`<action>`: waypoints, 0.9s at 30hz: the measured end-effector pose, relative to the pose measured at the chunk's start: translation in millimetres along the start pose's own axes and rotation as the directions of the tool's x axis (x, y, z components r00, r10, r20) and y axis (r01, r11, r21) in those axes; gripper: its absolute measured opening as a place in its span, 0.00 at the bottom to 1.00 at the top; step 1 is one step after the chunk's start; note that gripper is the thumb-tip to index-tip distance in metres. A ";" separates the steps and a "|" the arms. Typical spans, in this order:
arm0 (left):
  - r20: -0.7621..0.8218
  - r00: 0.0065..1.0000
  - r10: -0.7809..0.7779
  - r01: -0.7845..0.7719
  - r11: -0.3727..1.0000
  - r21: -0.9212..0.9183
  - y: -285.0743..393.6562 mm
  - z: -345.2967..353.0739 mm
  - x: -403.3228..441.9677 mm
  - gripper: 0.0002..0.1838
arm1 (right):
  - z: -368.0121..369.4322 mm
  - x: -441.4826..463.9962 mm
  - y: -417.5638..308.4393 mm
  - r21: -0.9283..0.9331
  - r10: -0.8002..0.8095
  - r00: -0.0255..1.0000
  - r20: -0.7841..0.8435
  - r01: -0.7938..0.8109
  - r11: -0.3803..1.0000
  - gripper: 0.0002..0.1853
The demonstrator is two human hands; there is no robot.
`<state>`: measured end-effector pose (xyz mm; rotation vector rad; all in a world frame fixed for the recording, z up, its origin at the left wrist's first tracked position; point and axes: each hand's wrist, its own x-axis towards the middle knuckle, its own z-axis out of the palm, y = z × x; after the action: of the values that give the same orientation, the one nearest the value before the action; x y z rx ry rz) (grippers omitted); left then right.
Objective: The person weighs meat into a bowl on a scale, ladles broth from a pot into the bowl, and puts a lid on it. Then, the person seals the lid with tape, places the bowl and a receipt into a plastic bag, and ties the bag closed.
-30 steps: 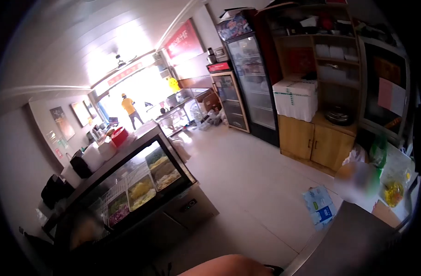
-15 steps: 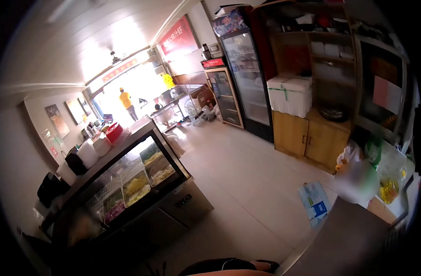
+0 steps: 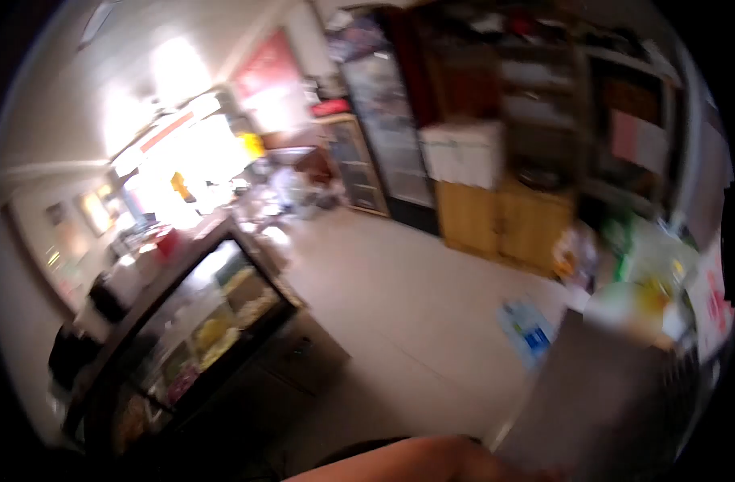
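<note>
A bare forearm, apparently leading to my left hand (image 3: 484, 462), crosses the bottom edge beside a grey metal surface (image 3: 584, 394). Blur and the frame edge hide its fingers, so whether it holds anything cannot be told. My right hand is not in view. To the left stands a glass-fronted display counter (image 3: 259, 277) with trays of yellow, pale and purple food. A blue and white flat package (image 3: 526, 331) lies on the floor near the metal surface.
Plastic bags (image 3: 653, 257) sit at the right. Behind are a wooden cabinet (image 3: 472, 217), a white box (image 3: 464, 153) and a tall glass-door fridge (image 3: 391, 128). Far off, a person in yellow (image 3: 180, 186) stands by the bright doorway.
The view has turned to the right and blurred, so the room's contents appear further left. More of the bare forearm shows at the bottom than half a second ago.
</note>
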<state>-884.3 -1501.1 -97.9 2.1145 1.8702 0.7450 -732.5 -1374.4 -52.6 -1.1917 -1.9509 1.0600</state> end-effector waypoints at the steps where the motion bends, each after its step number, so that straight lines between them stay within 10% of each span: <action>1: 0.027 1.000 -0.004 0.004 1.000 -0.019 10.0 -4.2 5.2 0.58 | -15.2 -16.7 12.9 0.014 0.043 0.997 -0.058 -0.042 0.999 0.10; 5: 0.293 0.948 -0.126 0.128 0.992 0.010 22.9 -36.8 11.3 0.59 | -27.3 -108.7 74.5 0.128 0.341 0.888 -0.307 -0.317 0.940 0.09; 7: 0.391 0.913 -0.116 0.105 0.993 0.049 15.2 -34.8 15.3 0.60 | 4.7 -189.8 158.0 0.051 0.163 0.893 -0.420 -0.156 0.987 0.08; 10: 0.410 0.911 -0.029 -0.026 0.991 0.128 13.3 -15.4 15.8 0.65 | 67.7 -202.7 -12.2 0.202 0.695 0.718 0.040 -0.687 0.698 0.15; 11: 0.439 0.895 -0.080 -0.019 0.976 0.215 21.2 -16.4 17.8 0.66 | 101.9 -215.0 27.9 0.322 0.517 0.799 0.308 -0.598 0.734 0.16; 12: 0.427 0.899 -0.099 0.014 0.980 0.198 31.1 -3.8 30.0 0.67 | 117.5 -202.4 39.2 0.410 0.293 0.598 0.746 -0.759 0.505 0.17; 14: 0.324 0.920 -0.221 0.157 0.965 0.212 37.7 14.1 20.4 0.69 | 117.7 -182.1 -5.4 0.200 0.151 0.695 0.703 -0.397 0.896 0.16; 17: 0.303 0.924 -0.232 0.171 0.961 0.216 72.5 20.9 -7.6 0.67 | 83.3 -212.2 15.2 0.259 0.253 0.849 0.464 -0.403 0.878 0.15; 19: 0.381 0.921 -0.082 -0.011 0.972 0.234 61.5 31.1 -14.7 0.66 | 57.0 -251.4 71.6 0.033 0.049 0.970 0.238 -0.059 0.998 0.15; 20: 0.403 0.915 -0.015 -0.096 0.963 0.253 58.3 32.1 -11.2 0.66 | -0.4 -261.5 38.5 0.210 0.315 0.923 0.221 -0.361 0.909 0.14; 22: 0.486 0.857 0.171 -0.248 0.964 0.098 56.8 24.4 -8.7 0.65 | -30.6 -316.2 71.5 0.176 0.485 0.846 -0.222 -0.455 0.873 0.15; 23: 0.509 0.825 0.246 -0.304 0.952 0.031 51.4 18.6 -6.5 0.65 | -33.5 -341.6 98.7 0.543 0.740 0.587 -0.328 -0.524 0.656 0.18; 24: 0.565 0.772 0.291 -0.350 0.937 -0.004 50.6 12.3 -0.6 0.61 | -44.6 -366.2 117.3 0.225 0.548 0.576 -0.606 -0.536 0.813 0.18; 25: 0.612 0.719 0.329 -0.390 0.920 -0.036 50.9 13.2 4.3 0.57 | -61.6 -368.5 107.9 0.252 0.544 0.457 -0.703 -0.556 0.792 0.16; 27: 0.524 0.743 0.415 -0.397 0.905 -0.154 39.5 16.5 14.7 0.50 | -74.0 -405.7 143.7 -0.080 0.439 0.536 -0.721 -0.694 0.716 0.25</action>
<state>-841.0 -1490.6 -89.5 2.4090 1.0997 0.1815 -447.0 -1680.5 -177.2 -2.1838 -1.1869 0.4033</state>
